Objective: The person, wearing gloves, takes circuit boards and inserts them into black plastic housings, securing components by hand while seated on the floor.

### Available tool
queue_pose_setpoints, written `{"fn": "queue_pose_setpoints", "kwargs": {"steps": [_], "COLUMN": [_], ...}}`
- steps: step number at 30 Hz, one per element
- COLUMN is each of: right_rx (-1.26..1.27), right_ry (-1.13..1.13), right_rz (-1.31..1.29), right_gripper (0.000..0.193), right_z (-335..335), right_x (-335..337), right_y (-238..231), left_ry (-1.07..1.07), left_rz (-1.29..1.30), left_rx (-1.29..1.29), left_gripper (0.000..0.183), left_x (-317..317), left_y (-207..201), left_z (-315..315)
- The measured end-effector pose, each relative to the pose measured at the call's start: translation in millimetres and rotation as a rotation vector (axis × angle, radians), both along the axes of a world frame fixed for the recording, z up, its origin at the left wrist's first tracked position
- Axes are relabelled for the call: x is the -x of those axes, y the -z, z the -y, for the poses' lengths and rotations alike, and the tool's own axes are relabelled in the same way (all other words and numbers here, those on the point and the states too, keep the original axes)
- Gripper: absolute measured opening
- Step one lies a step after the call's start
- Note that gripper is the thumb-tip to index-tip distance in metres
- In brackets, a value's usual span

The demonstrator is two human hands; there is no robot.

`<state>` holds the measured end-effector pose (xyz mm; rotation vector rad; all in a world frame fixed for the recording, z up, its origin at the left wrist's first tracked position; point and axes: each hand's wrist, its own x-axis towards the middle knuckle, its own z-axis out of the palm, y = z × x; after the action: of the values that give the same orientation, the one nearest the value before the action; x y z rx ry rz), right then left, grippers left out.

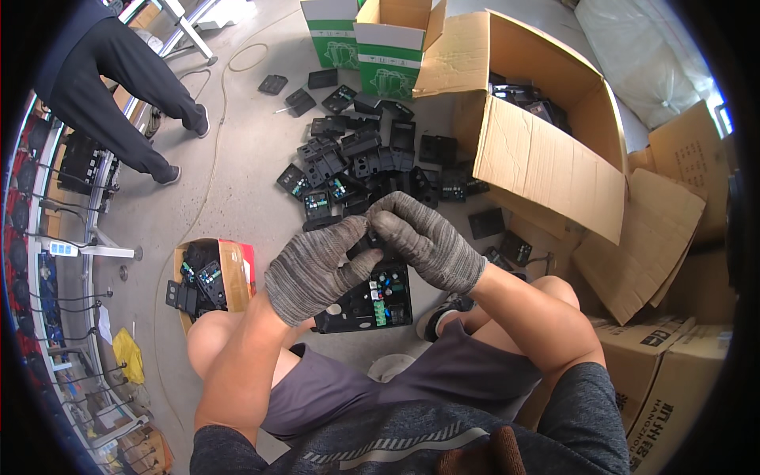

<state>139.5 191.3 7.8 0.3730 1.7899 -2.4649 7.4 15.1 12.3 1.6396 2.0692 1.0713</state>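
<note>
Both my hands wear grey knitted gloves and grip one black plastic housing with a circuit board inside, held above my knees. My left hand clasps its left upper edge. My right hand closes over its top, fingers curled down onto it. The board shows green terminal blocks and small components. Just beyond my hands, a heap of similar black housings lies scattered on the concrete floor.
A large open cardboard box holding more black parts stands at right. Two green-and-white cartons stand behind the heap. A small box of parts sits by my left knee. Another person's legs are upper left, and racks with cables line the left edge.
</note>
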Motion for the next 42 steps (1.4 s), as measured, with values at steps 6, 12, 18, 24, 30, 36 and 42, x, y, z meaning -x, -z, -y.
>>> {"fn": "queue_pose_setpoints", "kwargs": {"steps": [6, 12, 18, 24, 30, 36, 42], "right_rx": [0.139, -0.142, 0.272, 0.042, 0.259, -0.31, -0.391], "right_ry": [0.07, 0.108, 0.099, 0.097, 0.209, 0.088, 0.262], "right_rz": [-0.279, -0.194, -0.073, -0.19, -0.12, -0.08, -0.027], "right_gripper": [0.03, 0.026, 0.033, 0.033, 0.01, 0.019, 0.02], "right_z": [2, 15, 12, 10, -8, 6, -8], "right_x": [0, 2, -1, -1, -2, 0, 4], "right_y": [10, 16, 17, 19, 26, 8, -8], "left_ry": [-0.015, -0.025, -0.049, -0.052, -0.048, -0.008, -0.273], "left_rz": [0.02, 0.072, 0.042, 0.066, 0.069, -0.044, 0.243], "left_rx": [-0.044, 0.057, 0.045, 0.111, 0.107, 0.058, 0.289], "left_gripper": [0.039, 0.038, 0.04, 0.039, 0.034, 0.031, 0.039], "left_x": [-5, -7, -5, -7, -4, -2, 1], "left_y": [-2, 3, -4, -7, -5, 1, -1], "left_z": [-2, 1, -2, 1, 0, 0, -8]}}
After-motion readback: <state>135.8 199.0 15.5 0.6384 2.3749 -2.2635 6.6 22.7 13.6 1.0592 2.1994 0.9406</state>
